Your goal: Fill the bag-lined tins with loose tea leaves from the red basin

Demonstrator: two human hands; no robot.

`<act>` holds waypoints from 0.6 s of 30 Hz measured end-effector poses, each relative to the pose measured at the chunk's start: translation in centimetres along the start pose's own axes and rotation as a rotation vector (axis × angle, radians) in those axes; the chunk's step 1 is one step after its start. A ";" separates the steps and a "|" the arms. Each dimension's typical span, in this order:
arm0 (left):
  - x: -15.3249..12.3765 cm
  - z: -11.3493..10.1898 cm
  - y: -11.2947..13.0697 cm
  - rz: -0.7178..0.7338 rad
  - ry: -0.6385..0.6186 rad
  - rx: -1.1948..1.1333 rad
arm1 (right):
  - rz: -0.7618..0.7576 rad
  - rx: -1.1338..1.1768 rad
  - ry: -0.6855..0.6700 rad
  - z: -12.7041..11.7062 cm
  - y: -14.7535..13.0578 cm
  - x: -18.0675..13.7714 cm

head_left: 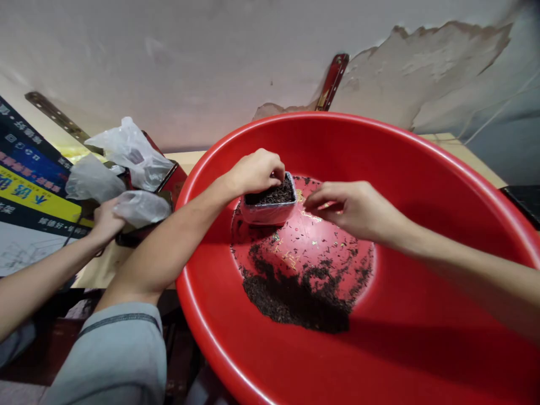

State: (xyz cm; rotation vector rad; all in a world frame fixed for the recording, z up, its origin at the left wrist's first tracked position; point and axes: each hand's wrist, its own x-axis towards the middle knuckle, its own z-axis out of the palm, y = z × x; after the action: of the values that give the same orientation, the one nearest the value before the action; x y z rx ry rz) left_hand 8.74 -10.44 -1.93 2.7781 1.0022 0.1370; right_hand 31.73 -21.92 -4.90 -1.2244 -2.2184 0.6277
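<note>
Both hands' fingers pinch: left hand point(256, 170) grips the tray point(269, 205) rim, right hand point(352, 208) holds nothing visible.

Inside the big round red plastic basin point(422, 185), the right and near walls are bare, w/ free room to pass. Basin floor centre is blocked by a pile of dark loose tea leaves point(295, 295) toward the near edge, and a small square grey tray of tea point(270, 202) at the far-left edge. Off the basin's left rim, crumpled clear plastic bags point(126, 152) and another person's hand point(105, 222) crowd the surface point(97, 270).
</note>
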 end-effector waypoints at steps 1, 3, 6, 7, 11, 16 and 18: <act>0.1 0.1 -0.1 0.009 0.036 0.002 | 0.015 0.003 -0.101 0.7 0.3 -0.9; 0.3 0.2 -0.1 0.024 0.039 0.017 | 0.022 -0.035 -0.325 2.4 0.8 -2.4; 0.4 0.3 0.1 0.033 -0.029 0.036 | 0.007 -0.096 -0.620 5.2 1.0 -4.2; 0.4 0.3 0.2 0.028 -0.006 0.035 | 0.001 -0.099 -0.699 6.1 0.9 -4.7; 0.2 0.3 0.0 0.012 0.010 0.024 | -0.005 -0.109 -0.864 9.2 0.8 -6.9; 0.1 0.1 0.0 0.001 -0.003 0.008 | -0.072 -0.152 -0.977 11.8 0.4 -8.7; 0.2 0.0 0.1 -0.010 0.013 0.007 | -0.131 -0.117 -1.007 12.3 0.2 -9.2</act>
State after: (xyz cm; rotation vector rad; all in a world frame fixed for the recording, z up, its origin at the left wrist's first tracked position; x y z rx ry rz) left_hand 8.95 -10.45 -1.89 2.7815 1.0217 0.1513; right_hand 28.17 -31.51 -16.35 -0.8754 -3.1386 1.2724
